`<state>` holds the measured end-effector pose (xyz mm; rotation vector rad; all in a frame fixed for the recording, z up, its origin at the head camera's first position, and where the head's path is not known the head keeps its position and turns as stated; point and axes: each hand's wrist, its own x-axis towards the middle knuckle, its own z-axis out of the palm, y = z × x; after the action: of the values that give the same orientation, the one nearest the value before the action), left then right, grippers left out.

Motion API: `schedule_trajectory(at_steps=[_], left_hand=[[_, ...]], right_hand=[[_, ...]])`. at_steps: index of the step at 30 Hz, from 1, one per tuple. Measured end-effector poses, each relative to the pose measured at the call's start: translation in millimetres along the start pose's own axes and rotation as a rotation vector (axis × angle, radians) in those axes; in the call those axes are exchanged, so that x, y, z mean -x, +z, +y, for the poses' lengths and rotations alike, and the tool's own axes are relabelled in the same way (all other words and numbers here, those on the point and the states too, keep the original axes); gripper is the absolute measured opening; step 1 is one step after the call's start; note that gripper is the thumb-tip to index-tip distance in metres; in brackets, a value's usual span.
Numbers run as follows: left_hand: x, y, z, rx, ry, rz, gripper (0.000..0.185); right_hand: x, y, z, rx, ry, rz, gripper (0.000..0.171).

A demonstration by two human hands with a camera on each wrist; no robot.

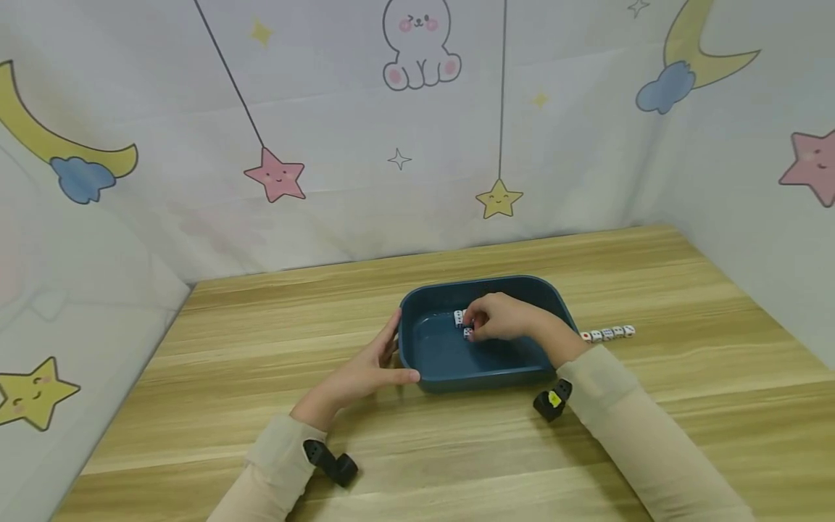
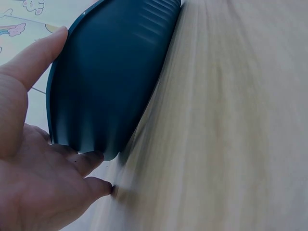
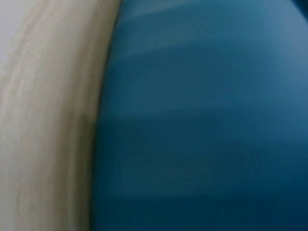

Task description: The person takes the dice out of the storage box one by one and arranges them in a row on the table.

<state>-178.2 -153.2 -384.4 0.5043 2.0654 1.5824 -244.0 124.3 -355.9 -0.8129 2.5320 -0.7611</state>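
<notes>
A dark blue rectangular tray (image 1: 484,378) stands on the wooden table (image 1: 261,341). My left hand (image 1: 373,365) rests against the tray's left wall with straight fingers, the thumb lying along the front corner. In the left wrist view the left hand (image 2: 33,183) cups the tray's outer wall (image 2: 110,82). My right hand (image 1: 499,319) reaches into the tray, its fingers curled down and pinching a white die (image 1: 467,333). Another die (image 1: 459,318) lies just left of the fingertips. The right wrist view shows only a blurred blue tray wall (image 3: 202,120).
A short row of several white dice (image 1: 608,333) lies on the table just right of the tray. Cloth walls printed with stars and moons close off the back and both sides. Black wrist-camera mounts (image 1: 551,401) hang under both sleeves.
</notes>
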Motion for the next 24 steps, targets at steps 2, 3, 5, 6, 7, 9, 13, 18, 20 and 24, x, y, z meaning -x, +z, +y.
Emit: schedule_trajectory(at_steps=[2,3,5,6,7,9,13,18,20,24], left_hand=[[0.0,-0.2,0.1,0.001,0.002,-0.001,0.106],[0.0,-0.3,0.2,0.003,0.002,-0.001,0.106],[-0.3,-0.3,0.2,0.003,0.001,-0.001,0.106],[-0.3,-0.1,0.3,0.002,0.002,-0.002,0.106],[-0.4,0.0,0.5,0.000,0.003,-0.001,0.106],[-0.3,0.2,0.9,-0.001,0.002,0.001,0.106],[0.6,0.8,1.6,-0.010,0.000,0.007,0.107],[0.9,1.1,2.1,-0.016,-0.002,0.012,0.106],[0.8,1.1,2.0,-0.015,-0.001,0.011,0.106],[0.0,0.9,1.6,-0.016,0.008,0.010,0.107]], right_hand=[[-0.2,0.7,0.3,0.006,0.004,-0.004,0.024],[-0.2,1.0,0.4,0.008,0.005,-0.008,0.024],[-0.4,1.8,0.5,0.012,0.006,-0.014,0.024],[-0.4,2.0,0.4,0.014,0.009,-0.018,0.024],[-0.5,2.1,0.2,0.015,0.010,-0.019,0.024],[-0.6,2.6,-0.1,0.016,0.016,-0.023,0.024],[-2.5,4.8,0.7,0.021,0.032,-0.032,0.021],[-2.8,6.2,0.3,0.036,0.027,-0.033,0.015],[-2.2,5.4,-0.1,0.036,0.013,-0.038,0.013],[0.2,2.3,-0.8,0.043,-0.021,-0.043,0.010]])
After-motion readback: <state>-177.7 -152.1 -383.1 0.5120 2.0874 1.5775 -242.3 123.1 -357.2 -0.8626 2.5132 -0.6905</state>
